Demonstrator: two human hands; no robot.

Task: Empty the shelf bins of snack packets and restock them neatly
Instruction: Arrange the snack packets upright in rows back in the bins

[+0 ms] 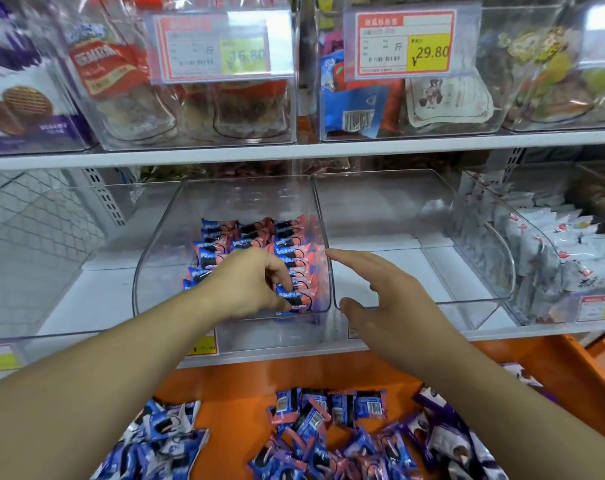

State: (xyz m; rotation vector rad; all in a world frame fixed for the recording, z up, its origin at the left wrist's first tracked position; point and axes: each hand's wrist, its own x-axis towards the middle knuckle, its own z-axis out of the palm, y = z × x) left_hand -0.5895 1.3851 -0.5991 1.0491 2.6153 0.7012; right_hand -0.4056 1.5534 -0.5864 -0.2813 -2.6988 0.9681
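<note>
The left hand (249,282) reaches into a clear bin (162,244) on the shelf (294,152), its fingers curled down onto the front packet (296,297) of neat rows of blue-and-pink packets (245,237). The right hand (380,292) hovers with straight fingers at the mouth of the next bin (467,299), forefinger near the wall between the two bins. Below, loose packets (328,417) lie heaped on an orange surface (245,382), and the bins above carry price tags (403,43).
</note>
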